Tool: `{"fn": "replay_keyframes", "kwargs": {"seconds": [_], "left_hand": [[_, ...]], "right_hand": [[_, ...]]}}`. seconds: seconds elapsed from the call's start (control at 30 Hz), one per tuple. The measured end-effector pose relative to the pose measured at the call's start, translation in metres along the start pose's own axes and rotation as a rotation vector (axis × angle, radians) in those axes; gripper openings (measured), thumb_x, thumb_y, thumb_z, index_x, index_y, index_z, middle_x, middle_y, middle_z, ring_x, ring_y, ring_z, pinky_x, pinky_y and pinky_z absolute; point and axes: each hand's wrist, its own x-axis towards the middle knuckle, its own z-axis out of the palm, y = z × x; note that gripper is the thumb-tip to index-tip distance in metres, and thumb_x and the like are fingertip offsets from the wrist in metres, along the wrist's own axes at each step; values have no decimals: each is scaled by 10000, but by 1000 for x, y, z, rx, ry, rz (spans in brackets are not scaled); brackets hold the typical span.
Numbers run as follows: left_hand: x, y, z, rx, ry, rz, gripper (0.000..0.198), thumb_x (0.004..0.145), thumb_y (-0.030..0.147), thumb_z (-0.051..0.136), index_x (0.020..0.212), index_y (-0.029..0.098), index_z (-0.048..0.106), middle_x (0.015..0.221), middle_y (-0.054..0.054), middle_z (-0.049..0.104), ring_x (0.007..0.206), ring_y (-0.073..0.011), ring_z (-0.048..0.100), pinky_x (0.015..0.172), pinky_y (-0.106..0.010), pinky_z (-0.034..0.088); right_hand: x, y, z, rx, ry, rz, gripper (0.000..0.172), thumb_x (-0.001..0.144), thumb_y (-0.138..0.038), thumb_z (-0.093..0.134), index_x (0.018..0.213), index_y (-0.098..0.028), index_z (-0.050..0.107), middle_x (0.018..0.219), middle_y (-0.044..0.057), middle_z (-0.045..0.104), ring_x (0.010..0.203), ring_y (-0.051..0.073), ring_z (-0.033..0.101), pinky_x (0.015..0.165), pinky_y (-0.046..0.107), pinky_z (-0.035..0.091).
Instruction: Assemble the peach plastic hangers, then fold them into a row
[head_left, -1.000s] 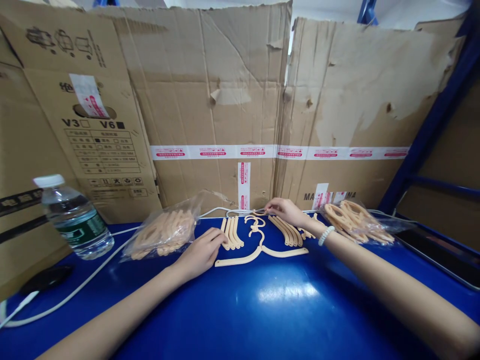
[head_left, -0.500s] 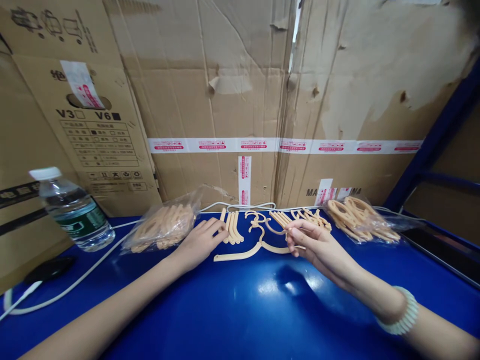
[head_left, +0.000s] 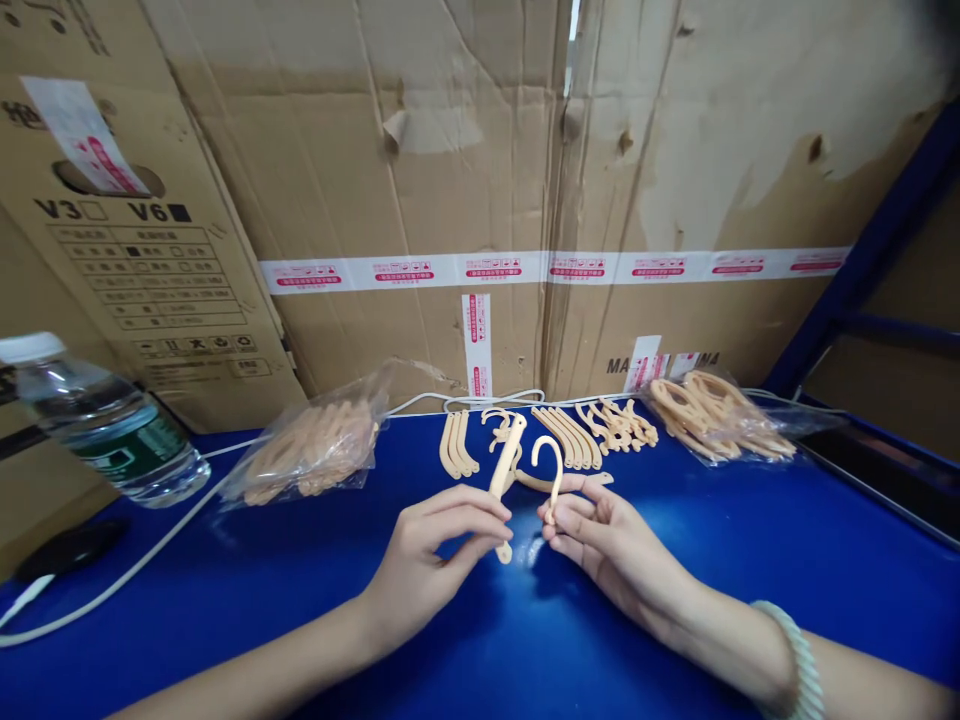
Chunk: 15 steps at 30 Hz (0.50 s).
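Brown cardboard sheets stand behind a blue tabletop, where a left bag of beige hanger parts and a right bag of beige hanger parts flank the loose pieces. Over the tabletop's middle, the left hand pinches a beige hanger arm, tilted with one end up; just beside it, the right hand grasps a smaller beige hook by its lower end, curve upward.

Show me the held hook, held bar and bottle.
Held hook (head_left: pixel 558 474): head view, on its stem.
Held bar (head_left: pixel 508 460): head view, on its length above the fingers (head_left: pixel 471 503).
Bottle (head_left: pixel 129 446): head view, on its label.
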Motion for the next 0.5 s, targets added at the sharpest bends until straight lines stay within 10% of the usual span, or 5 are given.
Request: {"fn": "replay_keyframes", "kwargs": {"seconds": [0.2,0.33,0.5], "left_hand": [[-2,-6,12,-562,151,-448,644,732,97,742,1250,361,465,1092,14,542,824,-138,661,747,-293,568],[-5,-6,14,-549,34,-498,212,762,161,735,899,192,577,848,4,614,813,-147,635,769,-278,522],[-7,-5,13,-381,24,-449,165,786,177,719,745,173,560,781,19,584,762,-131,583,714,-254,468]], "right_hand": [[1,6,0,-48,-51,58,232,693,-246,873,813,-157,697,873,41,726,808,125,687,768,211,544],[1,5,0,-100,-111,80,218,742,-290,841,847,-150,711,968,67,722,893,144,676,854,252,537],[2,2,-1,-147,-189,125,224,810,-333,780,886,-136,706,990,81,709,900,166,687,796,256,564]]}}
